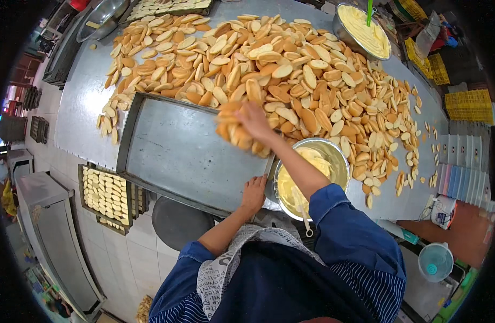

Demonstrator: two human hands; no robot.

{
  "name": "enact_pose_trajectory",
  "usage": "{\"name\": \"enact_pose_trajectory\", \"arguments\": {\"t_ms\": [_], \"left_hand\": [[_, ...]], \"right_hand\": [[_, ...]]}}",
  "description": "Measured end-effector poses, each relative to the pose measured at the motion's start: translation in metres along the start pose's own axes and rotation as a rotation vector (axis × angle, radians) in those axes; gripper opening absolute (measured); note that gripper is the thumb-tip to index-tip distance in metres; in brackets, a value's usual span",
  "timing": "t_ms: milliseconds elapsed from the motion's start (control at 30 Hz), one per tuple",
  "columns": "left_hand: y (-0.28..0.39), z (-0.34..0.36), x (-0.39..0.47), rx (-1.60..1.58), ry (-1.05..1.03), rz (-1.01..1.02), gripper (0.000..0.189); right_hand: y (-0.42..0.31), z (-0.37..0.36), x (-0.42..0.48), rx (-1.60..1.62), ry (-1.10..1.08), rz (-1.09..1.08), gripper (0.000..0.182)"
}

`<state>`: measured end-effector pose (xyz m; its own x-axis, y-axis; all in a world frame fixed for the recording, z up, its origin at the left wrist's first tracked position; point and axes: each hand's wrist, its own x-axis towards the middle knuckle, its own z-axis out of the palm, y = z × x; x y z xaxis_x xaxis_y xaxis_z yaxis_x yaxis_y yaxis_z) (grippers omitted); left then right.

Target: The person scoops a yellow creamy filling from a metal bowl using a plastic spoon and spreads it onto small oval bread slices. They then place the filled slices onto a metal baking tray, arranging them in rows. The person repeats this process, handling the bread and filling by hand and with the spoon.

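Observation:
A large heap of sliced oval bread pieces (308,76) spreads over the metal table (82,101). An empty rectangular metal tray (179,149) lies in front of me. My left hand (254,193) rests at the tray's near right corner, with its fingers on the rim. Over the tray's far right corner is my right hand (253,121), blurred, at a cluster of bread pieces (241,135); whether it grips them cannot be told. Just right of the tray stands a metal bowl of pale yellow cream (288,189), a spatula (301,210) leaning in it, under my right forearm.
At the far right edge stands another bowl of cream (362,30) with a green handle upright in it. An empty metal bowl (104,22) is at the far left. A filled tray (106,196) and a round dark stool (183,222) are below the table's left side.

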<state>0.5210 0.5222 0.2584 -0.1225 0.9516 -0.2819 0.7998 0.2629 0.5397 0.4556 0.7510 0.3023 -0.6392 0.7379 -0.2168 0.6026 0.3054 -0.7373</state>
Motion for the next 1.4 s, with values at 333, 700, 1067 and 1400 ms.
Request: {"name": "enact_pose_trajectory", "arguments": {"t_ms": [333, 700, 1067, 1400], "left_hand": [[-0.015, -0.019, -0.024, -0.118, -0.059, 0.073, 0.080], [-0.010, -0.010, -0.058, -0.096, -0.025, 0.047, 0.077], [-0.005, -0.013, -0.053, -0.106, -0.058, 0.033, 0.072], [-0.005, -0.007, -0.044, -0.068, -0.108, 0.049, 0.074]], "right_hand": [[0.008, -0.122, 0.118, -0.047, 0.510, -0.187, 0.064], [0.049, -0.121, 0.218, -0.365, 0.032, 0.247, 0.104], [-0.020, -0.024, 0.090, -0.180, -0.290, 0.095, 0.084], [-0.049, 0.022, -0.015, -0.161, -0.582, -0.279, 0.062]]}}
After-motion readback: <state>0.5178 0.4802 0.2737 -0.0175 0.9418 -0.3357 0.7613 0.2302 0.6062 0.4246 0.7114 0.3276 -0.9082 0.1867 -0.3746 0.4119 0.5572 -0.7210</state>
